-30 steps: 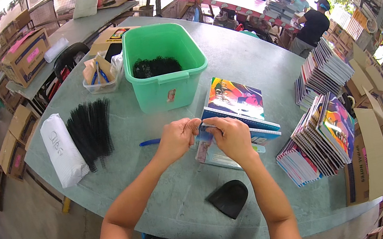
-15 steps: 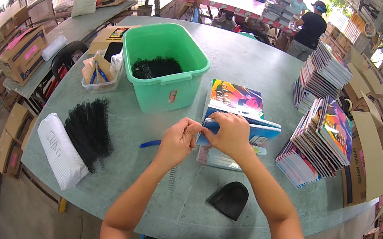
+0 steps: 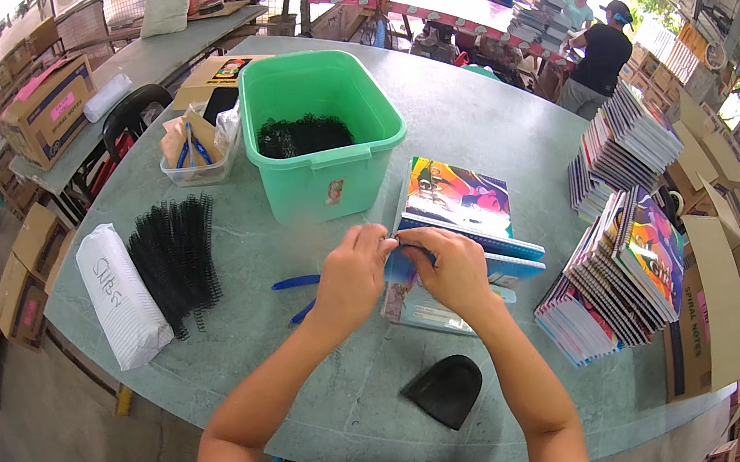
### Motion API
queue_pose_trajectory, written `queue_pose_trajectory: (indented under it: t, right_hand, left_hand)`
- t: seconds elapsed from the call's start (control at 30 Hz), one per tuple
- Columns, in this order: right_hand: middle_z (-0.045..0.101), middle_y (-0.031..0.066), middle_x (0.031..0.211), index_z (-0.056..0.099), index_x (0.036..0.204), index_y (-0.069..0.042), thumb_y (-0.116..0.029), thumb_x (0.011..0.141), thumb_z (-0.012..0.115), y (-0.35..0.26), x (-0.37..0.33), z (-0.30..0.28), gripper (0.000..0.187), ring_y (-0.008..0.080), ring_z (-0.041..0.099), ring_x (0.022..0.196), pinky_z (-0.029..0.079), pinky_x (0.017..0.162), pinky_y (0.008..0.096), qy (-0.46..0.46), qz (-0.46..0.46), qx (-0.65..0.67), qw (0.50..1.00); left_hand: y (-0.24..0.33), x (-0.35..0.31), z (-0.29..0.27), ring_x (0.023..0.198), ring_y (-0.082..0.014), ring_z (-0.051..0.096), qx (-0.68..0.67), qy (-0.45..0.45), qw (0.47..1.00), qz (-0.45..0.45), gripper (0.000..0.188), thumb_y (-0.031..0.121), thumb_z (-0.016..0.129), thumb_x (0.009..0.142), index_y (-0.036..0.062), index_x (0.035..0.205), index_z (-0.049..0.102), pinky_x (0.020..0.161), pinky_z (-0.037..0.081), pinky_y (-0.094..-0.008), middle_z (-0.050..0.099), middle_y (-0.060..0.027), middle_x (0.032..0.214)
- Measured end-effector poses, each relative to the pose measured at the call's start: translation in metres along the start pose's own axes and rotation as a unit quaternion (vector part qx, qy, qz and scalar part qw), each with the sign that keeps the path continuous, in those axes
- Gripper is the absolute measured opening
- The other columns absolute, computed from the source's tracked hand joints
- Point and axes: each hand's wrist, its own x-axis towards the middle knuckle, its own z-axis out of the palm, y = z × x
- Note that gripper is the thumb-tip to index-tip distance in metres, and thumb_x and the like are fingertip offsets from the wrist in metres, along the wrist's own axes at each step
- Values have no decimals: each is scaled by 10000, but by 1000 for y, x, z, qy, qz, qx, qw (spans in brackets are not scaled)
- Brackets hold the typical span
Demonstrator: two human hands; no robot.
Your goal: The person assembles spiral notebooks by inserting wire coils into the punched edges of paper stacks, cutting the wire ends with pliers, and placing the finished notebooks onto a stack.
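Note:
My left hand and my right hand meet at the near left corner of the notebooks, fingertips pinched close together. Between them shows a small dark piece, seemingly the end of a black spiral coil; the fingers hide most of it. Under and beside my right hand lie blue-edged notebooks. A notebook with a colourful cover rests behind them, and a pale blue one lies nearer me. Blue-handled pliers lie left of my left hand, partly covered by it.
A green tub with black coils stands behind. Left are loose black coils, a white wrapped packet and a plastic container. Notebook stacks and an open carton stand right; a black rounded object lies nearer.
My left hand has shifted slightly right and down, uncovering more of the pliers. The coil hanging below my left forearm is no longer visible. My fingertips have closed together at the notebook corner.

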Motion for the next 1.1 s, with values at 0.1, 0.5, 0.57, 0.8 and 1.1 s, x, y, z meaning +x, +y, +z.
queue_pose_trajectory:
  t: [0.1,0.5,0.57,0.8,1.1]
  right_hand:
    - [673,88,801,636,924,-101,-153,797,635,5,0,-2,137,263,649,743,482,664,394,10,-6,9,1000]
    - [644,34,734,616,876,-119,-285,868,575,14,-1,-2,171,239,628,712,455,653,365,29,-15,-60,998]
    - [646,29,739,615,886,-126,-275,862,580,10,-1,-3,155,235,627,709,456,654,363,-26,-36,-89,995]
    - [653,70,720,632,945,-110,-199,852,603,12,6,-11,132,269,638,689,471,620,369,-80,6,9,997]
    - [547,111,902,581,986,-86,-36,769,636,7,2,-4,229,309,573,860,475,695,412,18,39,52,998]
  left_hand:
    - [3,6,-7,699,-256,612,-41,-56,996,-50,164,144,626,848,27,960,596,622,478,-359,600,-143,809]
    - [-6,35,-43,710,-166,596,-70,-354,904,-229,197,185,657,824,26,939,644,621,464,-290,603,-106,820]
    - [-6,29,-35,688,-148,579,-73,-253,957,-120,186,180,662,820,27,925,649,625,459,-286,600,-105,812]
    - [-22,32,-40,650,-199,555,-85,-222,969,-67,158,163,684,792,27,848,627,623,450,-313,566,-92,772]
    - [21,-57,10,934,-309,557,116,-325,938,36,286,247,646,807,89,1037,582,718,486,-417,563,-143,978]
